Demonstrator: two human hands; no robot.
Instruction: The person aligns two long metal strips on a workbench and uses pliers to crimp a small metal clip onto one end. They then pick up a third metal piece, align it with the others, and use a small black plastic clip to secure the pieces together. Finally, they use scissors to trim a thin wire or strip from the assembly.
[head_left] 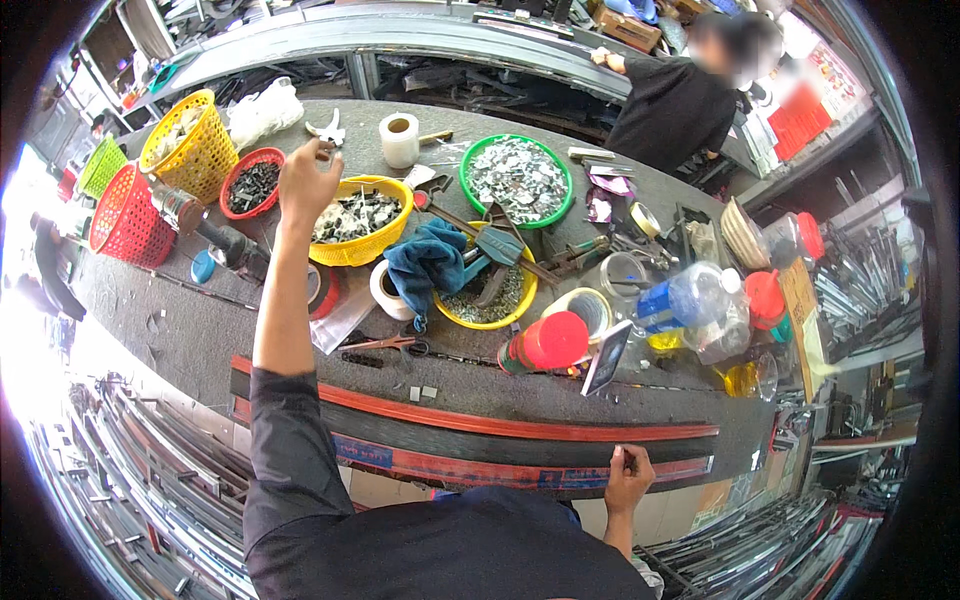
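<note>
My left arm stretches forward over the bench. The left hand (309, 182) is above the far left rim of a yellow basket (386, 241) of small dark and white parts, its fingers curled together; what they hold, if anything, is hidden. Just beyond the fingertips lies a white, forked object (326, 127). A roll of clear film (400, 141) stands to its right. My right hand (628, 478) is at the near edge, thumb and fingers pinched; anything in them is too small to make out. It is beside the right end of a long red-edged bar (480, 466).
A green basket (566, 190) of shiny pieces, a red basket (252, 184), a blue cloth (428, 262), scissors (400, 344) and a red-capped can (545, 343) crowd the bench. A propped phone (607, 358) and plastic bottles (690, 300) stand right. Another person (672, 110) is at the far right.
</note>
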